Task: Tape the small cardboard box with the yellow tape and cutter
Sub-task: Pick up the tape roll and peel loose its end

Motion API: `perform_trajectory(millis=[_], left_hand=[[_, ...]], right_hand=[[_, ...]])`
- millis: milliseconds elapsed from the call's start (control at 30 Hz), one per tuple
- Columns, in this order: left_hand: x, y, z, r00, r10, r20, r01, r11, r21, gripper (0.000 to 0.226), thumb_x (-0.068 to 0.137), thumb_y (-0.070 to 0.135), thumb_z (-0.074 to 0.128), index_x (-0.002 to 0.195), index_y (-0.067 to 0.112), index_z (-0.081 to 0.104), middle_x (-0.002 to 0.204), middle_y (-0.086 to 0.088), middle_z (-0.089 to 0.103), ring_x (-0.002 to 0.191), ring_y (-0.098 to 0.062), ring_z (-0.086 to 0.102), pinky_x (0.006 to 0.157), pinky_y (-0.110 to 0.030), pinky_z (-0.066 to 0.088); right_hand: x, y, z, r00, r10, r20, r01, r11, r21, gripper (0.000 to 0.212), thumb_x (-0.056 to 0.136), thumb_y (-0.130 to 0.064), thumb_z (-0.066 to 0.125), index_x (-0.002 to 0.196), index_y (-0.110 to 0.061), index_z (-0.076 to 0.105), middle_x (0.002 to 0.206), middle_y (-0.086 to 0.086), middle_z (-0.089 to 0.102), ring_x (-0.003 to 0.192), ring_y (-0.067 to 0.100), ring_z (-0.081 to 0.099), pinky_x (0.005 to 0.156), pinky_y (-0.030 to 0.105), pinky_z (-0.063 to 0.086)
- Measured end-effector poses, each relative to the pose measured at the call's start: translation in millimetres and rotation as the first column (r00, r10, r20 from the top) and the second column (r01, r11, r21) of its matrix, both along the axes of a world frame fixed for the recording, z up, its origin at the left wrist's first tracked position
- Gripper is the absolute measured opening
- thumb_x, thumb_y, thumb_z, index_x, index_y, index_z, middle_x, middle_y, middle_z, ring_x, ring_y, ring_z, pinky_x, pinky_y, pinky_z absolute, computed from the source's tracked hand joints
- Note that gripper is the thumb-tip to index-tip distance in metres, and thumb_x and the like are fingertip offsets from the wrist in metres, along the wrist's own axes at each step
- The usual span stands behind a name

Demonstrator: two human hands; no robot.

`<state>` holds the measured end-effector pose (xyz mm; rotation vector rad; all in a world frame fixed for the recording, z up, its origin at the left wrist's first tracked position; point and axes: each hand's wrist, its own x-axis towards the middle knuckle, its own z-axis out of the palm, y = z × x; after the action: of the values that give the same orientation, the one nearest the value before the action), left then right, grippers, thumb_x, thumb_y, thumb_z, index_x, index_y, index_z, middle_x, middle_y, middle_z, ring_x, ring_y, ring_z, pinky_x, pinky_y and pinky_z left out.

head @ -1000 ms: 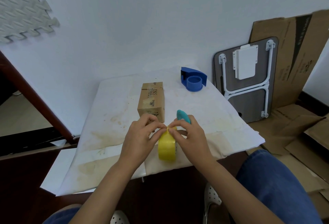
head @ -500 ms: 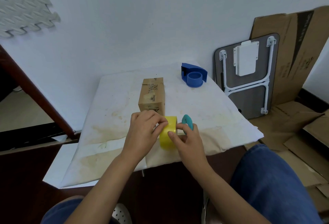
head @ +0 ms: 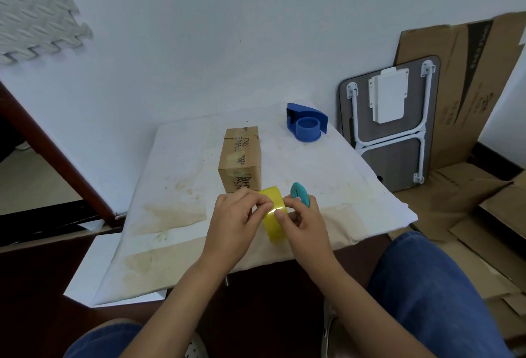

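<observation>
Two hands, one roll, one box: we list the working items as they lie.

Item: yellow tape roll (head: 273, 216), held on edge just above the near part of the cloth-covered table (head: 182, 186), between both hands.

Item: left hand (head: 234, 219), fingers curled closed, thumb and forefinger pinched at the upper rim of the roll. We judge it is picking at the loose end; whether the end is lifted is too small to tell.

Item: right hand (head: 303, 222), closed around the far side of the roll, thumb pressed flat on its outer face. A teal cutter (head: 299, 194) sticks up above its fingers; we read it as gripped in the same hand, though the hold itself is hidden.

Item: small cardboard box (head: 242, 158), lying lengthwise at the table's centre, just beyond the hands and not touched by them. Flaps appear closed. It carries pale strips of some older tape, and no yellow tape shows on it.

Item: blue tape dispenser (head: 307, 127), empty of tape, at the far right corner, well apart from the box.

Item: folded table (head: 390, 124) and flattened cardboard (head: 466, 78), leaning on the wall at right.

Progress entry: tools are in hand, nothing more. Left to do, in our judgement: free the end, draw a strip, lay it over the box seam, cut it.
</observation>
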<state>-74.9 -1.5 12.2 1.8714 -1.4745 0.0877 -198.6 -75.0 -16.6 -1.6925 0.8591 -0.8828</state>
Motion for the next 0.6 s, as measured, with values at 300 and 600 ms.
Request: perform_trajectory(millis=[300, 600], left_hand=[[5.1, -2.7, 0.6, 0.95, 0.079, -0.302, -0.09, 0.996, -0.023, 0.005, 0.086, 0.025, 0.069, 0.083, 0.027, 0.072, 0.087, 0.012, 0.065, 0.074, -0.005, 0.057, 0.064, -0.006, 0.04], [1.0, -4.4, -3.5, 0.519, 0.142, -0.843, -0.047, 0.989, 0.138, 0.017, 0.086, 0.031, 0.066, 0.103, 0.035, 0.069, 0.111, 0.002, 0.071, 0.099, -0.014, 0.068, 0.093, -0.038, 0.054]], right_hand=[[2.1, -0.9, -7.0, 0.998, 0.069, -0.001, -0.069, 0.993, 0.091, 0.025, 0.092, -0.025, 0.06, 0.115, -0.018, 0.063, 0.117, 0.005, 0.043, 0.092, 0.015, 0.061, 0.082, 0.026, 0.051], [-1.5, 0.3, -9.7, 0.996, 0.093, 0.007, -0.093, 0.992, 0.085, 0.026, 0.093, -0.025, 0.058, 0.118, -0.019, 0.062, 0.116, 0.003, 0.045, 0.094, 0.009, 0.06, 0.074, 0.015, 0.048]])
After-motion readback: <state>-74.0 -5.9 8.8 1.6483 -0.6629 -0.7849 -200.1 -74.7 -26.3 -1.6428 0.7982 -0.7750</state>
